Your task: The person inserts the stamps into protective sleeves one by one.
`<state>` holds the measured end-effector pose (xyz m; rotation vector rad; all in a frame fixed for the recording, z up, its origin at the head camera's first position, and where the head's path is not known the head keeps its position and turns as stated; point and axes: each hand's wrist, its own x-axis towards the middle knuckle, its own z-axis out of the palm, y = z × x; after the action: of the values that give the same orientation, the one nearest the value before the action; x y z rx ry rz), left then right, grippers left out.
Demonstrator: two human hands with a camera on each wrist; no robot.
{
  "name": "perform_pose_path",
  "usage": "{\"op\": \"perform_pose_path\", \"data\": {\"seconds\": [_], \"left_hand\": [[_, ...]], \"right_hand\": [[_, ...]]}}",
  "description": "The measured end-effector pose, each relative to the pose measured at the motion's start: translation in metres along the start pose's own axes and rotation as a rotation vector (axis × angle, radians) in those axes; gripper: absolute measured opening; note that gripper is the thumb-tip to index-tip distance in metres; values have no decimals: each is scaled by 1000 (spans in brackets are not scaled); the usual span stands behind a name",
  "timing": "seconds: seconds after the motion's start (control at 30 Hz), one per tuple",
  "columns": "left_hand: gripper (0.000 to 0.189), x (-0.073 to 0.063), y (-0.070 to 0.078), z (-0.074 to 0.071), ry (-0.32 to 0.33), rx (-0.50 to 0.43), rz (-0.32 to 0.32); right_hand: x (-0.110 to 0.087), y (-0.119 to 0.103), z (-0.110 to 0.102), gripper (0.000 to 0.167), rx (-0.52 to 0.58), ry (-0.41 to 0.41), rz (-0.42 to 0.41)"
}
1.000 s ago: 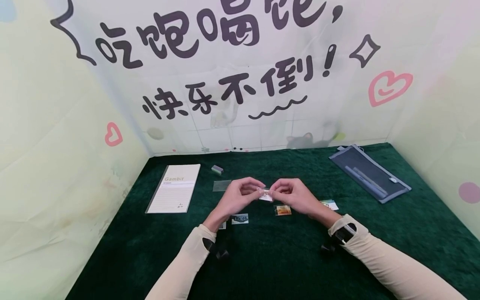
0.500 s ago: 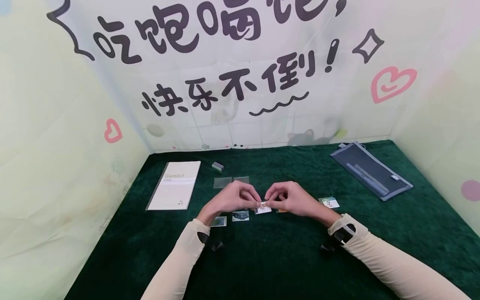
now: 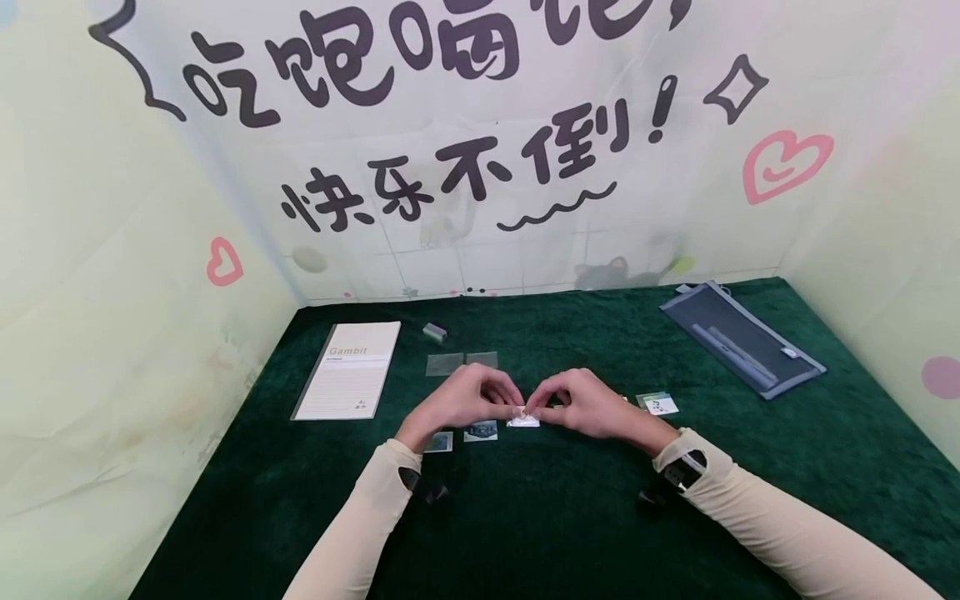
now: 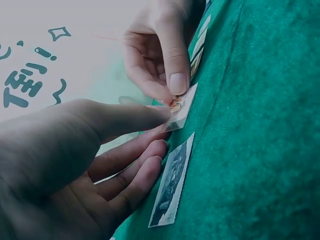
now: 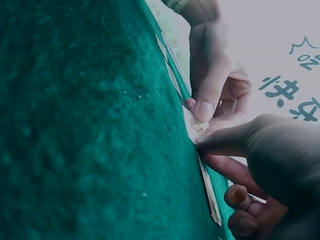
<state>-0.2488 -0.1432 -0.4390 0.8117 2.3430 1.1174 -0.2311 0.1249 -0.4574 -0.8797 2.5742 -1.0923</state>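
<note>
A small white stamp (image 3: pixel 523 419) with an orange-brown picture is at the middle, low over the green cloth, with a clear sleeve edge showing in the left wrist view. My left hand (image 3: pixel 461 398) pinches its left side, thumb on the face. From the other side my right hand (image 3: pixel 581 404) pinches the upper edge with thumb and index finger, the two hands' fingertips nearly meeting. A dark blue stamp with a toothed edge (image 4: pixel 172 182) lies just below my left fingers. Another stamp (image 3: pixel 441 442) is near the left wrist. Under my right hand lies one more stamp (image 5: pixel 210 192), mostly hidden from above.
Two clear sleeves (image 3: pixel 446 364) lie behind my left hand, with a small block (image 3: pixel 435 332) farther back. At left is a white notebook (image 3: pixel 348 371). A blue mesh zip pouch (image 3: pixel 742 337) occupies the back right. Sleeved stamps (image 3: pixel 660 404) lie beside the right wrist.
Both hands have come down and slightly nearer with the white stamp, bringing it close to the cloth. The right fingers have shifted left along its upper edge.
</note>
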Motion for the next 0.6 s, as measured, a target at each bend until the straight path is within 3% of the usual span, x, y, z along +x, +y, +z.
{"op": "perform_pose_path", "data": {"seconds": [0.6], "left_hand": [[8, 3, -6, 5, 23, 48, 1]], "right_hand": [[0, 1, 2, 17, -48, -8, -46]]}}
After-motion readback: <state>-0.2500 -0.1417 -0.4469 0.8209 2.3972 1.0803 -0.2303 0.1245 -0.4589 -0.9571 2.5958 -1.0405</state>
